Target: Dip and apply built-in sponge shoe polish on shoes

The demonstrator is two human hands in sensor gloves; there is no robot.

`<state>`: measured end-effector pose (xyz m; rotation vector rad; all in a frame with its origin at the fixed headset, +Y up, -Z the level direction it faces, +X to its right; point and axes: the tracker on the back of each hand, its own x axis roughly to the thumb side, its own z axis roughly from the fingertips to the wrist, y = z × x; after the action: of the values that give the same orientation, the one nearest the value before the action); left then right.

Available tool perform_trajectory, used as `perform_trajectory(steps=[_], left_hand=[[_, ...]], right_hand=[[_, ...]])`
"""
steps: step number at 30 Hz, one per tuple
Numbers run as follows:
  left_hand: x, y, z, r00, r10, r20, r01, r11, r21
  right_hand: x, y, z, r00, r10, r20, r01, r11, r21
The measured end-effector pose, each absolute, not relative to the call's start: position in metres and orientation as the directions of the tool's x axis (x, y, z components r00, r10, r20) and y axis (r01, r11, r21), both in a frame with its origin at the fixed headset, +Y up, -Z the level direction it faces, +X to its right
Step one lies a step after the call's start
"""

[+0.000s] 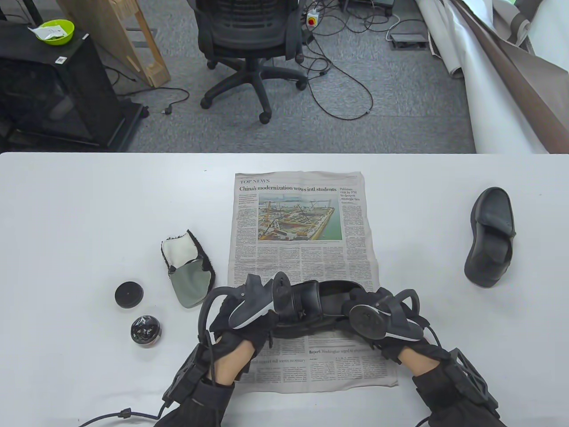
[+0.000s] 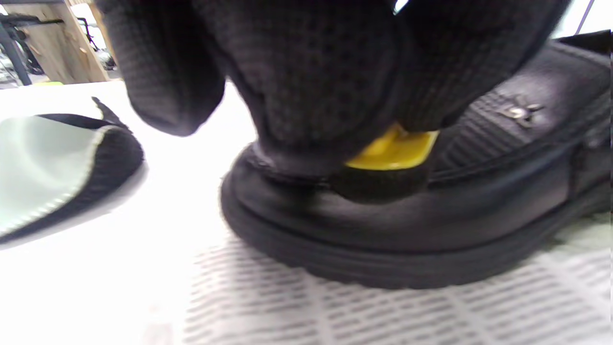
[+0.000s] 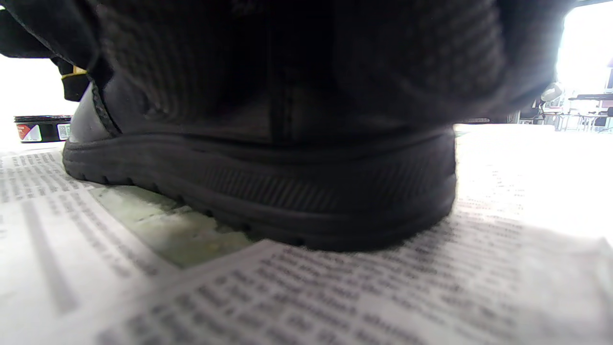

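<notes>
A: Where is the shoe (image 1: pixel 326 307) sitting?

B: It is lying sole down on the newspaper (image 1: pixel 302 249), near the front of the white surface (image 1: pixel 89 213), toe pointing to the person's left.

A: What is the left hand (image 1: pixel 244 327) doing?

B: It is pinching the sponge (image 2: pixel 383 179), a dark pad on a yellow back, and pressing it onto the toe. The left wrist view is showing the fingers (image 2: pixel 311 96) curled around it, with the pad touching the leather just above the sole.

A: And the right hand (image 1: pixel 391 327)?

B: It is gripping the heel end, fingers folded over the back of the shoe, as the right wrist view is showing.

A: Where is the polish?

B: The open tin (image 1: pixel 145 329) is standing on the surface left of the newspaper, with its lid (image 1: pixel 129 295) lying just behind it, apart from it.

A: Anything else lying around?

B: A mitt (image 1: pixel 189 269), grey-green with dark fleece edging, is lying between the lid and the newspaper. The second shoe (image 1: pixel 491 235) is resting well off to the right.
</notes>
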<state>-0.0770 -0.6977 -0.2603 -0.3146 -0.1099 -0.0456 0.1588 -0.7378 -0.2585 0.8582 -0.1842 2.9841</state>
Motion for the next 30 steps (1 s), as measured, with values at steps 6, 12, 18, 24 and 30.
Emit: perform_trajectory(steps=[6,12,18,24,30], left_hand=[[-0.072,-0.700,-0.270,0.992,0.036,0.123,-0.012,0.982,-0.190],[-0.074,-0.705,-0.282,0.995,-0.012,0.096,0.019,0.998,-0.066],[-0.085,-0.708,-0.294,0.999,-0.027,0.023,0.029,0.994,-0.102],[-0.099,-0.706,-0.292,1.000,-0.026,-0.013,0.023,0.987,-0.160],[-0.101,-0.699,-0.280,0.999,-0.046,0.028,0.051,0.974,-0.219]], right_hand=[[0.160,-0.737,-0.261,-0.839,0.030,0.544,-0.078,-0.995,-0.065],[0.160,-0.737,-0.263,-0.832,0.051,0.552,-0.094,-0.994,-0.050],[0.161,-0.738,-0.263,-0.832,0.051,0.552,-0.096,-0.994,-0.053],[0.155,-0.735,-0.261,-0.837,-0.022,0.546,-0.001,-0.999,-0.042],[0.153,-0.735,-0.260,-0.849,-0.017,0.529,-0.001,-0.999,-0.034]])
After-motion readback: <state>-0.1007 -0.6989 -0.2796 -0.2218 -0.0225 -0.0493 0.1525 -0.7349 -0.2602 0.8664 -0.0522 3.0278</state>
